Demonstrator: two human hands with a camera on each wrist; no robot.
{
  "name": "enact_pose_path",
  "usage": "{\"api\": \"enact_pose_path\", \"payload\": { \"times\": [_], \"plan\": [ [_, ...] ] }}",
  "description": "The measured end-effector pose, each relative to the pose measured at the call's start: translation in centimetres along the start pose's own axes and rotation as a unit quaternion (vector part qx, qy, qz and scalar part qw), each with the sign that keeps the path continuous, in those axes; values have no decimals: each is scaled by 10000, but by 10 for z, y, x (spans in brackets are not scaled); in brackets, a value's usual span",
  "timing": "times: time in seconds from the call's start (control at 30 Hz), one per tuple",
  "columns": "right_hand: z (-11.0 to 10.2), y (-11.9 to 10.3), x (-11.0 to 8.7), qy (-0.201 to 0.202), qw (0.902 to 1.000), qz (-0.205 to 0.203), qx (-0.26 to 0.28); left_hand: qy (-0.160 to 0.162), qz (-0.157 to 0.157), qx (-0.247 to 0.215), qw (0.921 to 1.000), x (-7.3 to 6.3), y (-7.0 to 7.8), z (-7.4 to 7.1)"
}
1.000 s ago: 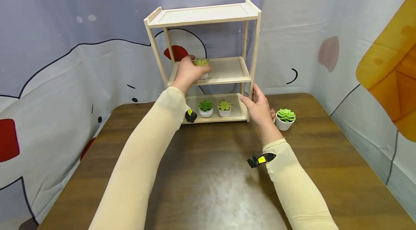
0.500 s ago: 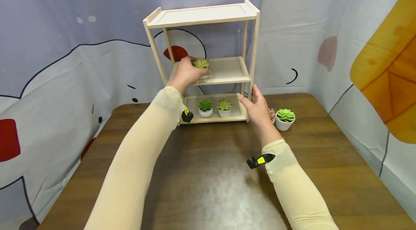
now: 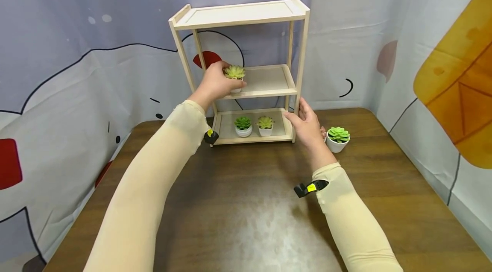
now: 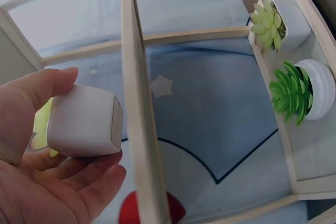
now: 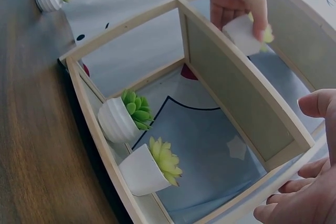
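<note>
- Left hand (image 3: 213, 85) up at the middle shelf (image 3: 269, 82), fingers and thumb curled round a small white pot (image 4: 84, 120) with a yellow-green succulent (image 3: 234, 71).
- Pot gripped at the left end of that shelf; seen from the left wrist, tilted on its side in the fingers, just beside a rack upright; touching the shelf or not, cannot tell.
- Right hand (image 3: 307, 124) at the rack's (image 3: 238, 9) lower right corner, fingers loosely bent against the front post, thumb towards the bottom shelf; grasping nothing else.
- On the bottom shelf, two potted succulents side by side: a round ribbed pot with a darker green plant (image 3: 243, 126) on the left, a squarer pot with a paler plant (image 3: 265, 125) just right of it.
- On the brown wooden surface (image 3: 246, 220), just right of the right hand, another green succulent in a white pot (image 3: 338, 138).
- Pale sleeves on both arms, a small black and yellow tag at each wrist.
- Behind the rack, a printed cloth backdrop (image 3: 77, 71) in grey and white.
</note>
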State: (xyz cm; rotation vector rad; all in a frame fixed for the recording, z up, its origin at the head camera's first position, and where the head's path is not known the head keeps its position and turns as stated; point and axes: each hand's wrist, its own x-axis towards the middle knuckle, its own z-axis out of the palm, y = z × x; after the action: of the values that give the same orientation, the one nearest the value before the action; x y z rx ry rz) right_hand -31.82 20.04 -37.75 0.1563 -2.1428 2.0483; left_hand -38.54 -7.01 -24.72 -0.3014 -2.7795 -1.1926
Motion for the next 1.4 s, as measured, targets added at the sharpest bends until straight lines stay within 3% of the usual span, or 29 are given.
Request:
{"api": "enact_pose_path", "payload": {
  "times": [0.2, 0.33, 0.57, 0.73, 1.07, 1.23, 1.4],
  "plan": [
    [-6, 0, -1, 87, 9999, -7, 57, -126, 468, 337, 9983, -14, 9, -7],
    [-9, -1, -3, 154, 9998, -5, 91, -239, 549, 458, 9972, -28, 15, -15],
    [-11, -3, -6, 202, 9998, 12, 50, -346, 700, 379, 9962, -55, 3, -27],
    [-12, -2, -6, 177, 9998, 30, 76, -357, 659, 274, 9968, -77, -16, -35],
    [-14, -2, -7, 231, 9997, 29, 25, -74, 122, -139, 9998, -109, -64, -43],
    [-14, -2, -6, 221, 9998, -15, 28, 24, -2, -117, 9999, -114, -94, -32],
    [-14, -1, -6, 182, 9998, 27, 37, 218, -211, -348, 9989, -118, -128, -8]
  ]
}}
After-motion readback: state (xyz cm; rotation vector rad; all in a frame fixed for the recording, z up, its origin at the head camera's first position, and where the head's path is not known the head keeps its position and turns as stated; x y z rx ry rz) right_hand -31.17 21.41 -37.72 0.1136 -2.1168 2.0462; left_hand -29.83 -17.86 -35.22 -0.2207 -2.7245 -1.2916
